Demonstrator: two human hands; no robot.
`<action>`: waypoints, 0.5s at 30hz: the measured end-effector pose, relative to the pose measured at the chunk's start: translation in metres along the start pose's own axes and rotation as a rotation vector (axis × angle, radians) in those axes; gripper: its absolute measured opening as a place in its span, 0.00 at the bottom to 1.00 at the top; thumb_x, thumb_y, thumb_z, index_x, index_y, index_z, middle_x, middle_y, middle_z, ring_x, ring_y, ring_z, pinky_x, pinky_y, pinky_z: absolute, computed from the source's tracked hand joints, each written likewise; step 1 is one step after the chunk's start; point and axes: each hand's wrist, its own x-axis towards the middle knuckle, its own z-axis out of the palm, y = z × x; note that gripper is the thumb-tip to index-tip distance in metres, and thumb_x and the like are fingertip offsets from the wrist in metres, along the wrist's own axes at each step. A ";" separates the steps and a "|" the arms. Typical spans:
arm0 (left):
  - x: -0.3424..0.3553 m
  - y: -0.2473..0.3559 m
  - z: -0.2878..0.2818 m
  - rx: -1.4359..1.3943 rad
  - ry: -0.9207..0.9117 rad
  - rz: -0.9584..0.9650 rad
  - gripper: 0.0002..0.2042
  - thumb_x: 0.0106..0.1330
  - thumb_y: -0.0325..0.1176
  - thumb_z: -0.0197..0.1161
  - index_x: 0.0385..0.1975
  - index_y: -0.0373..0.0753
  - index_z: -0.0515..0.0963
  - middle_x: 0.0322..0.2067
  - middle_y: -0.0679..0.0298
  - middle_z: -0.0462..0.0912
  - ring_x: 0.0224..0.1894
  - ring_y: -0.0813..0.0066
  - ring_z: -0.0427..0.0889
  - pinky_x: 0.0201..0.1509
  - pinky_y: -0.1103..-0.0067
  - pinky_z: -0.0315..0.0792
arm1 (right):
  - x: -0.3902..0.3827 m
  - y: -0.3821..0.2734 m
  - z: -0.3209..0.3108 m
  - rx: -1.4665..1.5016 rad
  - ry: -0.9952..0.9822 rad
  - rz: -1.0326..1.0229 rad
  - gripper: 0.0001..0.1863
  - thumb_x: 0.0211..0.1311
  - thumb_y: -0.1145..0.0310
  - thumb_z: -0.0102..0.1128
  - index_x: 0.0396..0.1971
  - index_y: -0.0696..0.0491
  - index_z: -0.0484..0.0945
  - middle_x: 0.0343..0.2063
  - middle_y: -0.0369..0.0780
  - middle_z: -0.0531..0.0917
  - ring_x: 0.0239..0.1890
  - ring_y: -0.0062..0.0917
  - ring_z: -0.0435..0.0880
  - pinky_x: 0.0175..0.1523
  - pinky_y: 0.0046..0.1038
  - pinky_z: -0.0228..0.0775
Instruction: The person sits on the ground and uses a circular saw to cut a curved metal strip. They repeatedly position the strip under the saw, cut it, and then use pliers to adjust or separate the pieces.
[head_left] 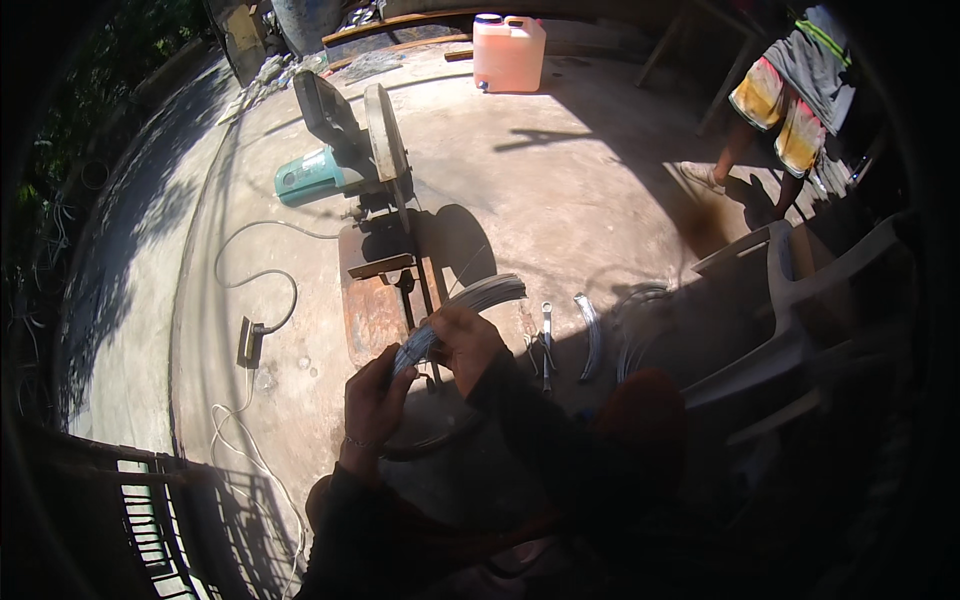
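My left hand [372, 402] and my right hand [463, 343] are both closed around a curved bundle of grey metal wire [490, 292]. The left grips its lower end and the right holds it further up, with the free ends fanning out to the upper right. Just beyond my hands stands a chop saw with a teal motor [308, 178], a large cutting disc [386, 135] and a rusty base [372, 310]. To the right of my hands, a combination wrench [547, 345] and another tied wire bundle [589, 338] lie on the concrete.
Loose wires [640, 308] lie further right, near a white plastic chair [785, 275]. A pink water container [508, 55] stands at the back. A person [790, 105] is at the upper right. The saw's cord runs to an extension socket [247, 342] at left.
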 end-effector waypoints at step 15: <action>0.004 0.001 0.007 -0.052 0.068 0.104 0.19 0.67 0.32 0.68 0.55 0.29 0.78 0.38 0.52 0.87 0.40 0.69 0.87 0.44 0.76 0.78 | -0.004 -0.009 0.000 0.010 -0.006 0.023 0.07 0.72 0.68 0.57 0.42 0.56 0.78 0.37 0.37 0.83 0.39 0.23 0.83 0.50 0.29 0.76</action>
